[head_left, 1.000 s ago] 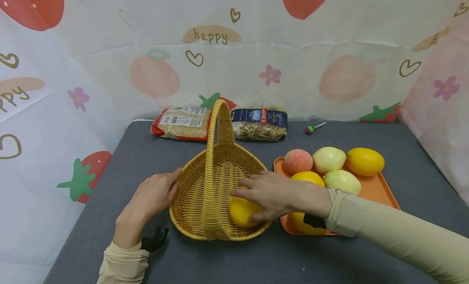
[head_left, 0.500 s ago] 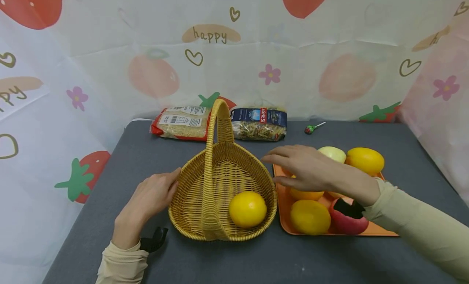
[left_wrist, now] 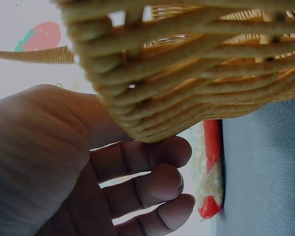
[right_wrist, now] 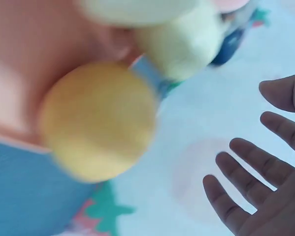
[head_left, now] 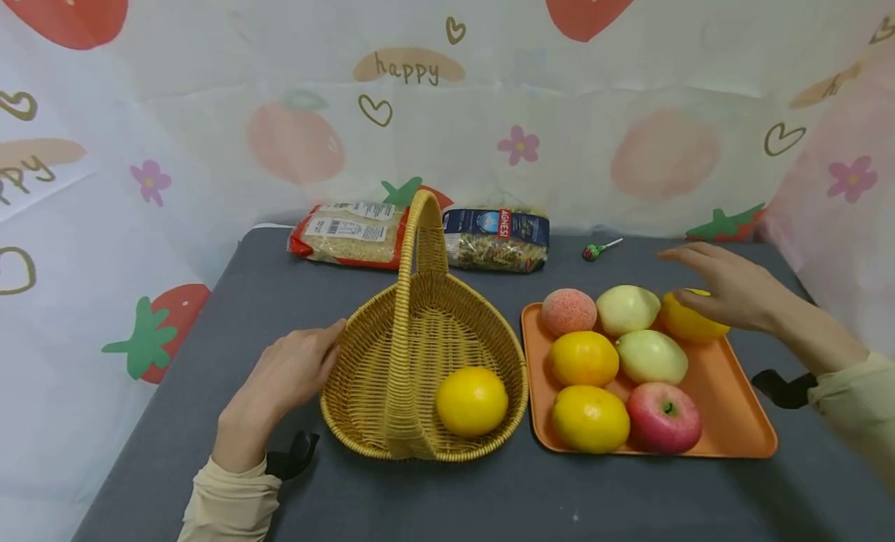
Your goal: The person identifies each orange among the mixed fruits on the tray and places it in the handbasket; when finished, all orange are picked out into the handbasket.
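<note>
A wicker basket [head_left: 356,402] with a tall handle stands in the middle, one yellow lemon-like fruit [head_left: 471,402] lying inside. My left hand [head_left: 297,371] holds the basket's left rim; in the left wrist view its fingers [left_wrist: 167,182] bend beneath the woven edge and the thumb tip is hidden. My right hand [head_left: 734,287] hovers with spread fingers over another yellow fruit [head_left: 688,321] at the back right of an orange tray [head_left: 730,402]. The right wrist view shows a gap between that hand and the blurred fruit.
Also on the tray are a red apple [head_left: 664,418], a pink fuzzy peach [head_left: 569,312], pale green fruits [head_left: 652,357] and more yellow fruits [head_left: 590,419]. Behind the basket lie a rice bag [head_left: 349,235] and a pasta bag [head_left: 496,239]. A lollipop [head_left: 594,251] lies farther right.
My right hand has let go of the yellow fruit inside the basket and moved right across the tray to its back right corner. The left hand has stayed at the basket's rim.
</note>
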The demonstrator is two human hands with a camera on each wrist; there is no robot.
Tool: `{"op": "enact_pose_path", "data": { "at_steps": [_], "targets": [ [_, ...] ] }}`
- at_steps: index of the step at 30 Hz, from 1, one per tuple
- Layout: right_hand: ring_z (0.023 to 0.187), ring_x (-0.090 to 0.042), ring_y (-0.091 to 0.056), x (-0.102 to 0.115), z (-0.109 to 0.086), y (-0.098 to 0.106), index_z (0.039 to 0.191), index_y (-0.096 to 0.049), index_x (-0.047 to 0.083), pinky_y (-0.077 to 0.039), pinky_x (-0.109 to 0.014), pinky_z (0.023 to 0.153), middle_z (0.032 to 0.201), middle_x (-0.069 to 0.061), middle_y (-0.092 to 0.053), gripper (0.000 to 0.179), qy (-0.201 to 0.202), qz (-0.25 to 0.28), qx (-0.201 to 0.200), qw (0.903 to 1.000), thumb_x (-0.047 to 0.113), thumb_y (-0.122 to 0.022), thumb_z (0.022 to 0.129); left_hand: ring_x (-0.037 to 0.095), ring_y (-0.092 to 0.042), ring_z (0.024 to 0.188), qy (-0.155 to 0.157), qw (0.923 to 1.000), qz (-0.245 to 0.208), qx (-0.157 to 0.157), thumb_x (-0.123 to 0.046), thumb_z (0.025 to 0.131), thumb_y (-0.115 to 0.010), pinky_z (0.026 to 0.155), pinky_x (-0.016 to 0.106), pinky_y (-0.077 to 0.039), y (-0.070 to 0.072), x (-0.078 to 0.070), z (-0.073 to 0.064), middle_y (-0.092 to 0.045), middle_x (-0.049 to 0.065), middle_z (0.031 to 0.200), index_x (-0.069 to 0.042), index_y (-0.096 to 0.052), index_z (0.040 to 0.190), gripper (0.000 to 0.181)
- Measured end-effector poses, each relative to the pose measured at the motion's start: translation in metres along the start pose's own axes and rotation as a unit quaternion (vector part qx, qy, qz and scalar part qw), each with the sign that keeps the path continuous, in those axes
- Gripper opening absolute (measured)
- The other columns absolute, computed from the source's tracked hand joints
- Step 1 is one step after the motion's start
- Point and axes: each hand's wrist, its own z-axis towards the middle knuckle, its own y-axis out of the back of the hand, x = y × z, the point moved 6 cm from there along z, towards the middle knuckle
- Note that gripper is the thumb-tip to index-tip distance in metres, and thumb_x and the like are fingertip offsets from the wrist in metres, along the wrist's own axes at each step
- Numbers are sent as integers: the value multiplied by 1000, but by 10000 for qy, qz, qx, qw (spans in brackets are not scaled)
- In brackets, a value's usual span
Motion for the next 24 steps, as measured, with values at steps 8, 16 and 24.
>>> {"op": "enact_pose_path", "data": {
  "at_steps": [8,16,24],
  "targets": [
    [121,-52,-43,-49,-14,-24,139,-45,-3,-40,-68,90,138,-34,-42,60,-15,263,167,9995,11,-68,85,20,-64,81,54,10000,22,31,-12,96,-57,65,38,-51,-1,1,1,-70,17,118,-1,-55,138,43],
    [120,-52,-44,-57,-18,-49,137,-48,-2,-38,-70,92,136,-34,-44,66,-173,442,427,9980,19,-74,80,15,-54,70,52,10000,23,52,-12,96,-57,59,31,-43,-1,0,2,-71,16,112,-1,-56,137,43],
    [116,-50,-51,-57,-16,-52,136,-50,2,-42,-67,89,132,-31,-52,67,-327,77,411,9986,30,-77,82,16,-56,72,72,9999,2,72,-12,96,-57,61,33,-45,0,0,2,-71,16,112,-1,-55,137,43]
  ]
}}
